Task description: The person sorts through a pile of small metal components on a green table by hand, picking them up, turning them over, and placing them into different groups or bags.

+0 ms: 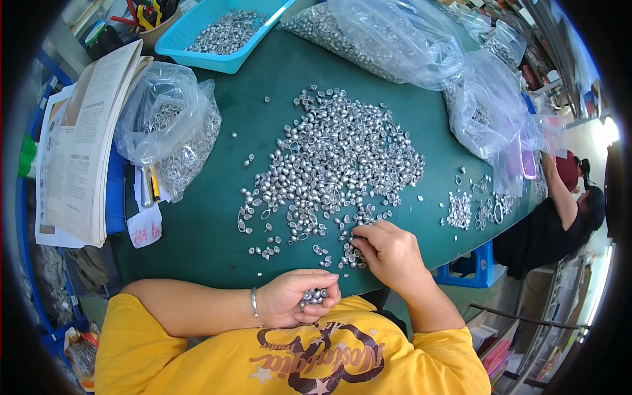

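Small silver metal caps (336,158): rounded, hollow, matte-shiny, heaped loose on the green tabletop (204,230); the heap's long axis runs from near-left to far-right. Left hand (296,297): grip cupped closed around a cluster of caps, held at the tabletop's near edge against the yellow shirt (230,359). Right hand (390,253): fingertips pinched on caps at the heap's near fringe. Clear crinkled plastic bags (168,125) of like parts lie left and far right; a blue plastic tray (197,33) holds more.
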The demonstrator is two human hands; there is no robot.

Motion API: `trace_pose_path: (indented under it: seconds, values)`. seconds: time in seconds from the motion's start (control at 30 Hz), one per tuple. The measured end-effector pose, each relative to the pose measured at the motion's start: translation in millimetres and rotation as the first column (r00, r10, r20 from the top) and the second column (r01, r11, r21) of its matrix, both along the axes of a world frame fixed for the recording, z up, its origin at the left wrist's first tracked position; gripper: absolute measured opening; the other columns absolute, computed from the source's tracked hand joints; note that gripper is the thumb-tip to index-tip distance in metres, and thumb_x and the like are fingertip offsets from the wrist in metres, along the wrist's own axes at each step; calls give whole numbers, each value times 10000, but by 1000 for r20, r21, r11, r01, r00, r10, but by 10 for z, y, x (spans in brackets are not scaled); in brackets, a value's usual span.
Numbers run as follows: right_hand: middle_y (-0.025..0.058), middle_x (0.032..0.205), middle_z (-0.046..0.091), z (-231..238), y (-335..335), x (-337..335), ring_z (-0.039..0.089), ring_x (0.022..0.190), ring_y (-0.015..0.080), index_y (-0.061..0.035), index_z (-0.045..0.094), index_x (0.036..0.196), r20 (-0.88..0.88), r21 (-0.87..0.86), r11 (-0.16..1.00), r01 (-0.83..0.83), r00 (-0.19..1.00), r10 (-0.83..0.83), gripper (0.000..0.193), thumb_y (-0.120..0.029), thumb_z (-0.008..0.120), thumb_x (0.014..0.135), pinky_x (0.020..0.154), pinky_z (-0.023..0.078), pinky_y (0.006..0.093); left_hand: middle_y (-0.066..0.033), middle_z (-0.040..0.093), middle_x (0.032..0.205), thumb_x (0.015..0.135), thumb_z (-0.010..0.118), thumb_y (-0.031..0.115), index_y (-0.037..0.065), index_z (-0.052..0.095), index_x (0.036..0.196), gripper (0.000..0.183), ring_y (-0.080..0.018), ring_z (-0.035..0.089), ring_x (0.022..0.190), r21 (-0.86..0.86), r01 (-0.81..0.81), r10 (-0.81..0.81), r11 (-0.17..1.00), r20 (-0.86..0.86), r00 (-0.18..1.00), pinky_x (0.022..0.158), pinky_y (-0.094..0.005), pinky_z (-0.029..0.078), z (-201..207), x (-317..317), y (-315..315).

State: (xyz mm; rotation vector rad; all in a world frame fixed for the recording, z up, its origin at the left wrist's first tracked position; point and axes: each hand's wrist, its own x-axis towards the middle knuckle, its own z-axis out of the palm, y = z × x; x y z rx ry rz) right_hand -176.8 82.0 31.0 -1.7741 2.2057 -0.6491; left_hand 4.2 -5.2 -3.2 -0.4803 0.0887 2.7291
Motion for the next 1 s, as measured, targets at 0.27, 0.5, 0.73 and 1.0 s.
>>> trace_pose_path:
  seconds: [0.27,0.5,0.73,1.0]
  values:
    - [79,697,585,-32,53,15,579,606,269,-67,610,768,56,10,999,39,998,-40,71,-104,642,717,527,473,337,-64,456,746,923,362,227,30,501,765,288,-81,356,503,-46,-273,271,961,-52,961,427,-200,286,-34,-2,-18]
    - [84,703,594,-75,53,44,585,620,270,-80,627,774,89,8,997,81,993,-82,64,-109,637,717,545,480,342,-67,458,760,927,352,216,28,512,783,286,-79,352,509,-8,-166,166,986,-46,985,444,-195,282,-26,21,4]
    - [-12,608,570,-40,76,-39,520,547,54,-22,643,789,780,189,974,125,584,-226,49,-17,645,740,475,403,207,-58,457,756,929,355,214,32,518,787,283,-77,342,509,-33,-93,90,995,-75,993,441,-194,275,-29,14,6]
    - [8,724,617,-59,100,-148,516,627,31,21,646,862,950,202,977,72,230,-213,106,-3,644,758,570,424,159,-54,465,748,928,359,210,29,519,777,285,-75,340,503,-26,-86,85,996,-45,995,432,-194,273,-34,12,8]
